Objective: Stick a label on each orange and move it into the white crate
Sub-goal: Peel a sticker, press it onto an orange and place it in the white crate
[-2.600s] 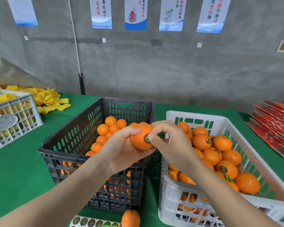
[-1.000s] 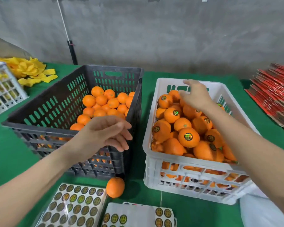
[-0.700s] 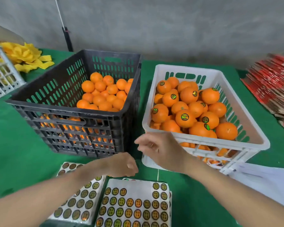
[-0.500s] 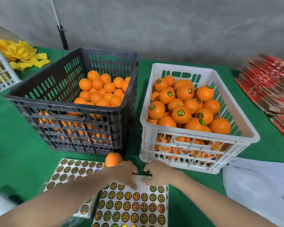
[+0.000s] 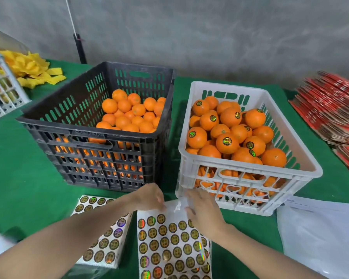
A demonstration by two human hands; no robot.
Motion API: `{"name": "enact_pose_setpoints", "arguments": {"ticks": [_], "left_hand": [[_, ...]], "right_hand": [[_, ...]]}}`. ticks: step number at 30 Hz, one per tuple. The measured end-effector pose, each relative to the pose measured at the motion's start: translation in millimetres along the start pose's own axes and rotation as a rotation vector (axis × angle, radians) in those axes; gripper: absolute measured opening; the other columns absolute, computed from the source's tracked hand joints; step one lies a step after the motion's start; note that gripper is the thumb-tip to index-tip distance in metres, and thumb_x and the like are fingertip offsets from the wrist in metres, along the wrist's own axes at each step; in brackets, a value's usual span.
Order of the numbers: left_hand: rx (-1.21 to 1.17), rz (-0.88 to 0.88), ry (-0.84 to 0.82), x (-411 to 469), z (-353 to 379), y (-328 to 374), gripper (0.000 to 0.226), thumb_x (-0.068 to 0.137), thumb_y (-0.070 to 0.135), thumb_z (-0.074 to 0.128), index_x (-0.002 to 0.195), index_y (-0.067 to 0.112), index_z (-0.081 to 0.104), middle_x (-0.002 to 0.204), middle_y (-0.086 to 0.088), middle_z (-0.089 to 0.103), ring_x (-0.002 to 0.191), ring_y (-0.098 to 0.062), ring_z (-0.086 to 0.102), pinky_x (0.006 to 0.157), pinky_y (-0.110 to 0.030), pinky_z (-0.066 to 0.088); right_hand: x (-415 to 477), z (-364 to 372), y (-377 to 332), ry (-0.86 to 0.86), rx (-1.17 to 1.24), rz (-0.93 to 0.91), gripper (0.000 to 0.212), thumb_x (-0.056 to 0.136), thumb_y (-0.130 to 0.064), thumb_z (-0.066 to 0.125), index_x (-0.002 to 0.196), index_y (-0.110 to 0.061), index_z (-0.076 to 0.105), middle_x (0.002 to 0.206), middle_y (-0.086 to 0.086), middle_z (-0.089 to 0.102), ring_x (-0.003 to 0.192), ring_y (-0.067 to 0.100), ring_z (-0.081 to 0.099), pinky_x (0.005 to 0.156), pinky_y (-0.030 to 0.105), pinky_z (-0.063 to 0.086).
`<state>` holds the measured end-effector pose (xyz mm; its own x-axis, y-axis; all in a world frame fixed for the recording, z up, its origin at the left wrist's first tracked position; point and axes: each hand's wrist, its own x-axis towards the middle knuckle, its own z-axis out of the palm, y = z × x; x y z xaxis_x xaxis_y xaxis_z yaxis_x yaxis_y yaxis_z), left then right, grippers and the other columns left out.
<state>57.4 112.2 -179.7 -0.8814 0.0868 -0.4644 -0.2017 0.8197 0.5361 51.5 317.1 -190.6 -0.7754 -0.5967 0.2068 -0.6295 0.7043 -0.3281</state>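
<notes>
The white crate (image 5: pixel 230 87) stands on the green tabletop (image 5: pixel 24 178), heaped with labelled oranges (image 5: pixel 227 142) that rise to its rim and, at the back left, slightly above it. Just left of the white crate, across a narrow green gap, stands the black crate (image 5: pixel 89 131), taller, with unlabelled oranges (image 5: pixel 129 115) piled against the wall nearest the white crate. Directly before the white crate's front left corner lies the label sheet (image 5: pixel 169 244), its bare top edge just short of the crate's foot. Both hands meet on that edge: the left hand (image 5: pixel 149 198) has its fingertips bent down onto the strip, and the right hand (image 5: pixel 204 210) has spread fingers at the sheet's upper right corner; blur hides whether either is pinching the paper. A second sheet stack (image 5: pixel 105 244) lies further left of the white crate, touching no crate. White papers (image 5: pixel 318 234) lie close to the white crate's front right corner, and red cartons (image 5: pixel 334 109) lie well right of it, with open green cloth between them and its right wall
</notes>
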Motion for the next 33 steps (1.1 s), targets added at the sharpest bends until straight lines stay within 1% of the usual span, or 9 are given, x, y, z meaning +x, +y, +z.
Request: {"name": "enact_pose_setpoints", "arguments": {"ticks": [4,7,9,13,17,20,24,28,33], "left_hand": [[-0.250,-0.080,-0.053,-2,-11,11,0.007,0.079,0.008,0.068,0.074,0.010,0.063,0.075,-0.008,0.051,0.073,-0.022,0.042,0.061,-0.025,0.035],[-0.402,-0.078,-0.088,-5,-15,14,0.022,0.079,0.001,0.065,0.060,0.012,0.063,0.060,-0.001,0.056,0.063,-0.016,0.050,0.057,-0.022,0.041],[-0.467,-0.076,-0.104,-8,-15,13,0.022,0.079,-0.002,0.066,0.061,0.011,0.065,0.056,0.000,0.060,0.057,-0.013,0.055,0.050,-0.018,0.045],[-0.365,-0.039,-0.105,-6,-13,10,0.009,0.083,0.004,0.065,0.076,0.005,0.070,0.070,-0.006,0.064,0.064,-0.015,0.059,0.054,-0.018,0.047],[-0.336,-0.023,-0.144,-2,-10,8,0.011,0.086,0.011,0.065,0.077,0.013,0.071,0.072,0.001,0.068,0.063,-0.008,0.063,0.055,-0.014,0.049],[-0.329,-0.003,-0.182,-1,-14,7,0.008,0.087,0.012,0.064,0.084,0.013,0.072,0.076,0.002,0.068,0.070,-0.010,0.063,0.061,-0.015,0.049],[-0.345,0.030,-0.220,3,-11,6,0.010,0.084,0.009,0.065,0.085,0.014,0.074,0.078,0.002,0.069,0.073,-0.012,0.062,0.066,-0.018,0.049],[-0.072,0.088,-0.136,11,-3,6,0.015,0.086,0.024,0.063,0.072,0.028,0.070,0.071,0.018,0.065,0.070,0.001,0.057,0.062,-0.012,0.042],[0.155,0.219,-0.142,-5,-4,14,0.024,0.093,0.032,0.055,0.094,0.010,0.062,0.081,0.004,0.062,0.074,-0.012,0.057,0.069,-0.020,0.044]], "right_hand": [[0,0,-20,0.109,0.012,-0.243,0.017,0.070,-0.014,0.079,0.083,-0.011,0.067,0.090,0.007,0.063,0.085,0.023,0.058,0.075,0.028,0.050],[3,9,-27,-0.010,0.109,-0.088,0.020,0.087,-0.024,0.064,0.101,-0.010,0.069,0.100,0.006,0.064,0.096,0.023,0.057,0.085,0.025,0.042],[3,9,-32,-0.011,0.098,-0.073,0.017,0.086,-0.024,0.066,0.097,-0.012,0.071,0.094,0.003,0.065,0.091,0.020,0.059,0.080,0.021,0.041],[1,10,-40,0.041,0.159,-0.118,0.017,0.061,-0.016,0.085,0.065,-0.017,0.069,0.067,-0.005,0.062,0.062,0.013,0.060,0.059,0.014,0.046],[-2,14,-38,0.022,0.252,-0.048,0.005,0.082,-0.015,0.064,0.078,-0.012,0.067,0.085,-0.009,0.059,0.079,0.001,0.045,0.075,0.017,0.035],[-3,16,-38,0.068,0.244,0.004,0.009,0.085,-0.023,0.064,0.088,-0.015,0.066,0.087,-0.020,0.043,0.078,-0.003,0.039,0.073,0.015,0.033],[-2,13,-40,0.052,0.238,-0.037,0.012,0.079,-0.014,0.069,0.069,-0.011,0.064,0.079,-0.009,0.055,0.077,0.001,0.042,0.072,0.017,0.036],[-6,4,-41,0.100,0.328,-0.068,0.016,0.073,-0.002,0.070,0.062,-0.009,0.060,0.070,-0.004,0.059,0.072,-0.005,0.043,0.067,0.016,0.039],[13,-50,-59,0.315,0.482,-0.176,0.005,0.080,-0.005,0.065,0.077,-0.008,0.065,0.075,-0.008,0.056,0.072,-0.009,0.045,0.067,0.005,0.036]]}}
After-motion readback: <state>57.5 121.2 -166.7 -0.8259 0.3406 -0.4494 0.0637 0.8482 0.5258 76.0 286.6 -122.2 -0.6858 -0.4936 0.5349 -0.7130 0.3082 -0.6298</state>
